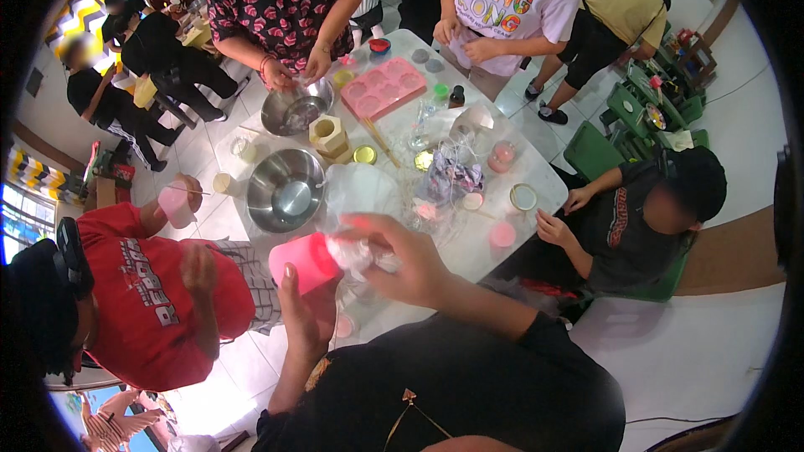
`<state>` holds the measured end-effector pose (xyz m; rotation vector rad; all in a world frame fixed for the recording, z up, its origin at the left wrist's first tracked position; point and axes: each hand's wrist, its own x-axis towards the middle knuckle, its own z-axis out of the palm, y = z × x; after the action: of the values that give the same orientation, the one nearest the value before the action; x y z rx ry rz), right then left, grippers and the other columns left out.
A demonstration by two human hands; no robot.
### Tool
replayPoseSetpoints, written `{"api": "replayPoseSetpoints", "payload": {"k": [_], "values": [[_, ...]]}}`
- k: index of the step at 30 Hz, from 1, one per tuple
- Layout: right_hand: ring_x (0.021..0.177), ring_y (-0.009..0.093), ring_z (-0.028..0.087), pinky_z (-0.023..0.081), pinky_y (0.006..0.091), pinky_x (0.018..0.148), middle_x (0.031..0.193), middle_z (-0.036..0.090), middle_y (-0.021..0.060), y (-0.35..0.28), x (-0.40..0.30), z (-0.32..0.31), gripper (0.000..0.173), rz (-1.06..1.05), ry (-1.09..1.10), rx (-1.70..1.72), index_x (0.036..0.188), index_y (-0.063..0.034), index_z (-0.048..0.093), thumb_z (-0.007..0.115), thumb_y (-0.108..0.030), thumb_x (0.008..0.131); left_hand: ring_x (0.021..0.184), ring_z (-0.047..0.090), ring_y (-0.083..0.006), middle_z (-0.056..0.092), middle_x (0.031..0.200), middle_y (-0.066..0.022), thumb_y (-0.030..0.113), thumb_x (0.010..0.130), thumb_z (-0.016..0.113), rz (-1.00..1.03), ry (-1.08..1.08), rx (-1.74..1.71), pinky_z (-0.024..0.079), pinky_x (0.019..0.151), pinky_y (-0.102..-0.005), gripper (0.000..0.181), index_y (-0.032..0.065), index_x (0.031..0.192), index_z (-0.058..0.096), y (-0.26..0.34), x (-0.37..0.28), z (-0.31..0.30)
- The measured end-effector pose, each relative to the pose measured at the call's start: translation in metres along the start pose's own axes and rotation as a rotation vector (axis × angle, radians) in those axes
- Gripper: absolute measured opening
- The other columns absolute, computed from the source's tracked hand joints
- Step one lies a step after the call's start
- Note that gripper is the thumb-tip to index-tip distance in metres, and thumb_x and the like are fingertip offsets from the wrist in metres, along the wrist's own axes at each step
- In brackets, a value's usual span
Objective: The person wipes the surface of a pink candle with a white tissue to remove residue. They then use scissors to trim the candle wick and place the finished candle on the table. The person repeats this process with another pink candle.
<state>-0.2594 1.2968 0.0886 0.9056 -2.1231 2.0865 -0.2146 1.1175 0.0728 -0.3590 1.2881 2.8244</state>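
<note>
My left hand [308,311] is wrapped around a bright pink cup-like container [304,262], tilted with its opening to the right. At that opening, my right hand [408,260] grips a crumpled white tissue or cloth [352,254]. Just beyond my hands lies a translucent white plastic bag [361,191]. To its left stands a large steel bowl [286,191]. Behind these are a smaller steel bowl [301,107], a hexagonal mold [330,135] with a round hole, and a pink silicone mold [384,88] with several cavities. What is inside the pink container is hidden.
Chopsticks [382,141], a crumpled patterned bundle [452,176], a pink candle jar [501,157], a round jar lid [522,197] and a dark bottle [456,97] are on the table [540,169]. A person in red [163,301] is close at left, another [634,226] sits at right, and two stand opposite.
</note>
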Motion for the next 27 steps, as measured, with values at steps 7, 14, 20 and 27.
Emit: {"api": "replayPoseSetpoints", "payload": {"k": [7, 14, 20, 27], "values": [[0.108, 0.029, 0.06, 0.049, 0.0347, 0.088, 0.119, 0.058, 0.018, 0.0, 0.006, 0.018, 0.059, 0.007, -0.003, -0.014, 0.134, -0.0065, 0.036, 0.058, 0.003, 0.08, 0.114, 0.051, -0.0265, 0.051, 0.123, -0.0136, 0.039, 0.09, 0.055, 0.074, 0.004, 0.016, 0.041, 0.097, -0.0455, 0.057, 0.0003, 0.128, 0.039, 0.0, 0.002, 0.001], [0.107, 0.02, 0.061, 0.048, 0.0308, 0.089, 0.12, 0.059, 0.0156, 0.004, -0.004, 0.02, 0.061, 0.132, -0.045, 0.155, 0.135, -0.0063, 0.037, 0.062, 0.001, 0.079, 0.112, 0.054, -0.0266, 0.054, 0.121, -0.0138, 0.04, 0.09, 0.055, 0.044, 0.041, -0.102, 0.042, 0.097, -0.0436, 0.054, 0.0008, 0.125, 0.044, -0.001, 0.003, -0.015], [0.109, 0.022, 0.057, 0.047, 0.0315, 0.092, 0.119, 0.057, 0.019, -0.008, 0.01, 0.008, 0.064, 0.125, 0.098, 0.448, 0.135, -0.0025, 0.031, 0.061, 0.008, 0.079, 0.113, 0.053, -0.0293, 0.05, 0.125, -0.0129, 0.049, 0.088, 0.054, 0.109, -0.102, -0.119, 0.053, 0.082, -0.0384, 0.064, 0.0068, 0.132, 0.035, 0.015, -0.005, -0.002], [0.106, 0.02, 0.061, 0.05, 0.0289, 0.088, 0.114, 0.062, 0.016, -0.005, 0.019, 0.032, 0.062, -0.085, 0.072, 0.164, 0.133, -0.004, 0.036, 0.061, 0.007, 0.077, 0.115, 0.05, -0.0275, 0.045, 0.128, -0.0154, 0.044, 0.084, 0.063, 0.202, -0.083, -0.028, 0.045, 0.093, -0.0408, 0.071, 0.0053, 0.134, 0.029, 0.013, -0.004, 0.004]]}}
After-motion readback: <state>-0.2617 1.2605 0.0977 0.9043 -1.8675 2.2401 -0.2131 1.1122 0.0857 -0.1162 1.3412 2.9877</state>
